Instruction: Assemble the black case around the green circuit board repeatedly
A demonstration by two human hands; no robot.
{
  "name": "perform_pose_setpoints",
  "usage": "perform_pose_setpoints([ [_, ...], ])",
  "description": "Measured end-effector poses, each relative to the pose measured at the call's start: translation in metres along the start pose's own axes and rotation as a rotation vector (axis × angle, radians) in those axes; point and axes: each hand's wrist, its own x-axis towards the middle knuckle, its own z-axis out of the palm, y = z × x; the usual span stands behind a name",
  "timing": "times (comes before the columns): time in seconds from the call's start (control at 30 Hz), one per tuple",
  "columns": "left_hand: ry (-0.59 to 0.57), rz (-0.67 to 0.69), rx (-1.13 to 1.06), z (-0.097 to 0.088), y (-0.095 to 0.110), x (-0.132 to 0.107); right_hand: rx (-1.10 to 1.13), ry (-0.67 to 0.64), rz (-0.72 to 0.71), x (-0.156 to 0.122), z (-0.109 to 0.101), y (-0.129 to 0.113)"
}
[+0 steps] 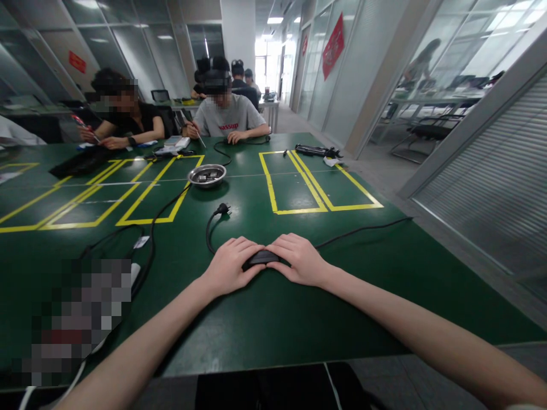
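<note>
A green table [265, 336] is the largest thing here, and it takes up most of the lower view. At its far side sit a co-worker in grey [231, 117] and, more to the left, a co-worker in black [147, 122]. On the table top, yellow tape [301, 211] makes several long outlines.

The person's left hand [233, 263] and right hand [301, 259] lie close together, near the middle of the table. Both are closed around one black object [262, 258], each hand at one end, with thumbs on the near side and fingers on the far side. The fingertips of the two hands almost meet above it. Its ends are covered, so I cannot tell its full shape, nor whether it is resting on the table.

Farther away, toward the right, lies a black folded stand [314, 150]. A round metal bowl [207, 185] stands beyond the left hand, with some small metal pieces inside. From beside the left hand a black cable [208, 232] curves up to a plug [222, 209], the smallest item, which lies between the hands and the bowl.
</note>
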Motion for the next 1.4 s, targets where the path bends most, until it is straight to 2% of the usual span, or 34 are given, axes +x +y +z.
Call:
perform_pose_setpoints([
  [0.33,-0.032,-0.013,-0.04,-0.005,0.001,-0.001,0.036,-0.013,0.005,-0.002,-0.001,0.003],
  [0.6,-0.013,-0.111,-0.071,-0.001,-0.003,-0.003,0.069,0.004,0.063,-0.003,-0.003,0.005],
  [0.7,0.039,-0.052,-0.072,-0.001,-0.002,-0.004,0.2,-0.005,0.234,0.0,-0.004,0.001],
  [0.83,0.038,0.079,0.026,0.0,-0.003,-0.005,0.639,-0.092,0.598,0.004,-0.008,0.002],
  [0.93,0.046,0.174,0.089,0.001,-0.005,-0.003,0.843,-0.214,0.706,0.005,-0.01,0.006],
  [0.97,0.051,0.189,0.093,0.001,-0.005,-0.003,0.829,-0.238,0.705,0.005,-0.011,0.006],
  [1.03,0.054,0.176,0.083,0.0,-0.005,-0.002,0.659,-0.206,0.631,0.003,-0.012,0.006],
  [1.13,0.043,0.077,0.061,-0.002,-0.006,-0.001,0.267,-0.081,0.324,0.001,-0.014,0.004],
  [1.23,0.032,0.011,0.026,-0.004,-0.006,-0.001,0.088,-0.02,0.063,0.0,-0.013,0.003],
  [1.3,0.05,-0.007,-0.005,-0.004,-0.006,-0.001,0.056,0.015,0.016,0.0,-0.012,0.004],
  [1.4,0.078,-0.027,-0.024,-0.003,-0.005,-0.002,0.082,0.04,0.032,0.0,-0.012,0.004],
])
